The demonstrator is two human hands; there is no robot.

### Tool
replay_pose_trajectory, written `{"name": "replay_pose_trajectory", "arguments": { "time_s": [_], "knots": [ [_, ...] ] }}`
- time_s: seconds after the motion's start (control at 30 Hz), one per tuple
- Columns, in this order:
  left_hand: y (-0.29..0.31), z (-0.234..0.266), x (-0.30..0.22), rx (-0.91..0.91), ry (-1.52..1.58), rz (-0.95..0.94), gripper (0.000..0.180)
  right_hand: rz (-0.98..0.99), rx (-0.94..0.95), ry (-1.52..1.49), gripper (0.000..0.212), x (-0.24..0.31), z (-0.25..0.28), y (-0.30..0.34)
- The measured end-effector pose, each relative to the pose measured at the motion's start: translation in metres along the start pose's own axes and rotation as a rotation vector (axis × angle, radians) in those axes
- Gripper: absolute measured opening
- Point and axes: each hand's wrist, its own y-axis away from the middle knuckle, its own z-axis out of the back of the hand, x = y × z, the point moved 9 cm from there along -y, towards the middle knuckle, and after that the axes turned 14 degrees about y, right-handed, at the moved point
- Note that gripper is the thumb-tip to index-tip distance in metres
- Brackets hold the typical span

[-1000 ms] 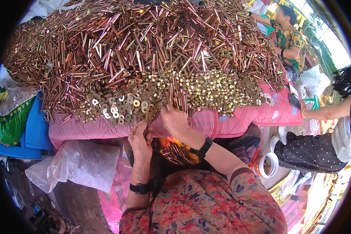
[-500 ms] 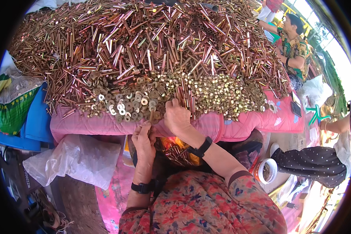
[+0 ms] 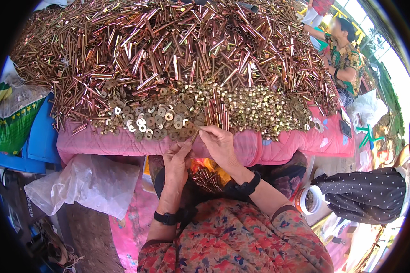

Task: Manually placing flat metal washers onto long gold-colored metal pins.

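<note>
My left hand (image 3: 176,157) is closed in a pinch on a thin brassy bolt (image 3: 195,135), which slants up to the right over the table's front edge. At the bolt's upper end, my right hand (image 3: 219,144) is also pinched, and what lies between its fingertips is too small to tell. Just beyond the hands lie flat round washers (image 3: 169,115) in a loose heap. Small gold-coloured nuts (image 3: 255,109) spread to the right of them. A cluster of bolts (image 3: 217,113) stands between the two heaps, right behind my right hand.
A big mound of coppery bolts and tubes (image 3: 159,54) covers the table beyond. Pink quilted cloth (image 3: 109,144) pads the front edge. A yellow bag (image 3: 221,175) with bolts sits below my hands. Clear plastic (image 3: 86,182) hangs left; a white bucket (image 3: 310,200) stands right. Another person (image 3: 346,59) works far right.
My right hand has drawn back from the heap to the tip of the bolt. My left hand has shifted right, and the bolt now leans to the right.
</note>
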Motion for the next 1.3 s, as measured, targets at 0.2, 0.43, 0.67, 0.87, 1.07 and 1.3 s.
{"name": "replay_pose_trajectory", "arguments": {
  "time_s": [0.2,0.43,0.67,0.87,1.07,1.3],
  "knots": [
    [0.005,-0.016,0.020,0.075,0.031,0.267,0.015,0.648,-0.158,0.713,0.020,0.050,0.005,0.040],
    [-0.001,-0.010,0.028,-0.026,0.035,0.217,0.011,0.221,-0.262,0.983,0.040,0.009,0.060,0.000],
    [-0.005,-0.018,0.019,-0.001,-0.067,0.090,0.012,-0.079,-0.219,0.932,0.025,-0.015,0.080,-0.007],
    [-0.009,-0.022,-0.005,0.110,-0.228,-0.103,0.012,0.408,-0.248,0.979,0.023,0.040,0.068,0.021],
    [-0.004,-0.033,-0.015,0.166,-0.384,-0.222,0.011,0.413,-0.236,0.966,0.025,0.048,0.063,0.025],
    [0.005,-0.040,-0.026,0.243,-0.495,-0.269,0.012,0.441,-0.203,1.003,0.026,0.050,0.059,0.027]
  ]
}}
